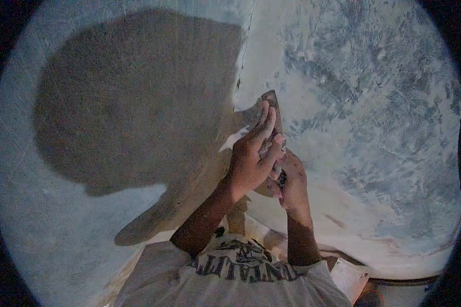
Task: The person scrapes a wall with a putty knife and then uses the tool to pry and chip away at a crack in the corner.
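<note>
A narrow, dull brown plastering trowel (271, 97) lies against the pale wall surface, close to the corner line. Its pointed end faces up and away from me. My left hand (253, 153) rests along the blade, fingers stretched together over its left side and the thumb across on the right. Lower down, my right hand (294, 179) is wrapped round the handle end, which is mostly hidden by the fingers. Pale smears and dark specks mark the right hand's skin. Both hands are close together, almost touching.
A bluish-grey wall (87, 230) on the left meets a patchy white and blue-grey surface (374, 112) on the right. A thin crack (245, 56) runs up their joint. My large shadow (138, 102) darkens the left wall. A pale board-like piece (349, 279) shows at lower right.
</note>
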Action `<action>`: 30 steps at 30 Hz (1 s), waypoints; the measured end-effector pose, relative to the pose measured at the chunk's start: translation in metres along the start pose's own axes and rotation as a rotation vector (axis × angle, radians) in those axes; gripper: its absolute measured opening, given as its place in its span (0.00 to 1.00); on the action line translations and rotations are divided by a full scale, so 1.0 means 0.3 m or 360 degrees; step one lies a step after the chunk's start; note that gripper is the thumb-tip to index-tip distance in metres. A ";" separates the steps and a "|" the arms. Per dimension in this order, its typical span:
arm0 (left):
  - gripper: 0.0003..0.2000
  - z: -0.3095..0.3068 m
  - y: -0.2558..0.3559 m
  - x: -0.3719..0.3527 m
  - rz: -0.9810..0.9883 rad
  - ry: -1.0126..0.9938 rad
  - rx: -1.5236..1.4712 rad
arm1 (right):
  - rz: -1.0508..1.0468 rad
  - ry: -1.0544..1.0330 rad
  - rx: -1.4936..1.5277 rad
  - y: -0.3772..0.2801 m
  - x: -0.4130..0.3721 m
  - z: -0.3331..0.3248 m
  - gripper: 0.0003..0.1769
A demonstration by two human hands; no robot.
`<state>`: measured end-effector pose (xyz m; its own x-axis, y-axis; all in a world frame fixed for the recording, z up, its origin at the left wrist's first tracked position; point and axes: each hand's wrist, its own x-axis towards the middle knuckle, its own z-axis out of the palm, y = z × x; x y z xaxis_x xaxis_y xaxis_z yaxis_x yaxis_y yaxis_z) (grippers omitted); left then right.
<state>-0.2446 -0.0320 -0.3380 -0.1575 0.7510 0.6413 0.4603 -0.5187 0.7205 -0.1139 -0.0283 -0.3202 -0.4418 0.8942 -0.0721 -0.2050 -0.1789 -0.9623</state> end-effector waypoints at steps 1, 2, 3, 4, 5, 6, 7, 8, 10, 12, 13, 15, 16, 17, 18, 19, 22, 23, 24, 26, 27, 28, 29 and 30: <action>0.31 0.001 0.005 0.001 -0.0133 -0.0011 -0.0079 | 0.0017 0.0010 0.0043 -0.004 0.009 -0.003 0.19; 0.30 0.000 0.014 0.005 -0.0266 -0.0016 -0.0156 | 0.0052 0.0029 0.0092 0.000 0.005 -0.006 0.18; 0.30 -0.017 0.064 0.036 -0.0431 -0.0016 -0.0193 | 0.0061 -0.0010 0.0085 -0.004 0.009 -0.004 0.17; 0.29 -0.018 0.076 0.040 -0.0477 -0.0015 -0.0186 | 0.0064 -0.0054 0.0075 -0.018 0.022 0.002 0.16; 0.29 -0.020 0.088 0.045 -0.0524 -0.0014 -0.0180 | 0.0061 -0.0100 0.0064 -0.029 0.026 0.005 0.15; 0.29 -0.020 0.074 0.042 -0.0448 -0.0012 -0.0126 | 0.0054 -0.0076 0.0059 -0.032 0.012 0.004 0.14; 0.29 -0.019 0.056 0.040 -0.0346 -0.0015 -0.0041 | 0.0042 -0.0053 0.0053 -0.030 -0.009 0.003 0.14; 0.29 -0.018 0.038 0.039 -0.0245 -0.0013 0.0046 | 0.0031 -0.0027 0.0051 -0.031 -0.019 0.007 0.13; 0.29 -0.009 0.034 0.033 0.0005 -0.0006 0.0279 | 0.0023 -0.0060 0.0125 -0.055 -0.008 0.000 0.14; 0.29 -0.011 0.065 0.030 -0.0267 -0.0068 -0.0041 | 0.0051 -0.0063 0.0146 -0.068 -0.021 -0.005 0.16; 0.30 -0.018 0.064 0.045 -0.0210 -0.0058 0.0152 | 0.0062 -0.0067 0.0123 -0.084 -0.019 -0.004 0.17; 0.30 -0.012 0.088 0.056 -0.0210 -0.0034 0.0192 | 0.0051 -0.0046 0.0093 -0.091 -0.023 -0.011 0.20; 0.30 0.002 0.113 0.049 -0.0267 -0.0020 0.0038 | 0.0030 -0.0020 0.0084 -0.080 -0.031 -0.019 0.22; 0.30 0.010 0.129 0.045 -0.0317 -0.0003 -0.0115 | 0.0003 0.0002 0.0076 -0.071 -0.037 -0.025 0.25; 0.31 0.018 0.116 0.044 -0.0163 0.0026 0.0024 | -0.0088 0.0014 -0.0094 -0.066 -0.040 -0.034 0.27; 0.32 0.030 0.085 0.041 -0.0009 0.0061 0.0162 | -0.0180 0.0024 -0.0268 -0.063 -0.044 -0.047 0.28; 0.31 0.040 0.145 0.063 0.0043 0.0178 -0.0040 | -0.0762 0.0066 -0.0861 -0.089 -0.034 -0.078 0.26; 0.30 0.041 0.171 0.070 -0.0006 0.0218 -0.0214 | -0.1007 0.0083 -0.1073 -0.100 -0.031 -0.086 0.24; 0.28 0.042 0.168 0.068 -0.0094 0.0274 -0.0301 | -0.1037 0.0139 -0.1307 -0.135 -0.044 -0.085 0.25; 0.23 0.046 0.153 0.067 -0.0272 0.0376 -0.0480 | -0.1084 0.0265 -0.1776 -0.254 -0.109 -0.063 0.27; 0.20 0.050 0.162 0.080 -0.0332 0.0491 -0.0604 | -0.0888 0.0302 -0.1848 -0.291 -0.133 -0.055 0.28; 0.17 0.054 0.171 0.099 -0.0397 0.0604 -0.0732 | -0.1005 0.0271 -0.1942 -0.302 -0.136 -0.065 0.28; 0.15 0.056 0.174 0.113 -0.0470 0.0717 -0.0859 | -0.1115 0.0236 -0.2036 -0.311 -0.140 -0.081 0.29; 0.14 0.051 0.165 0.120 -0.0580 0.0670 -0.1024 | -0.1224 0.0194 -0.2130 -0.320 -0.144 -0.098 0.29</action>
<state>-0.2141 -0.0242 -0.2833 -0.5702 0.7676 0.2927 -0.2485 -0.5008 0.8291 -0.0496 -0.0377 -0.2325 -0.5151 0.6339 0.5770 0.5921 0.7499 -0.2952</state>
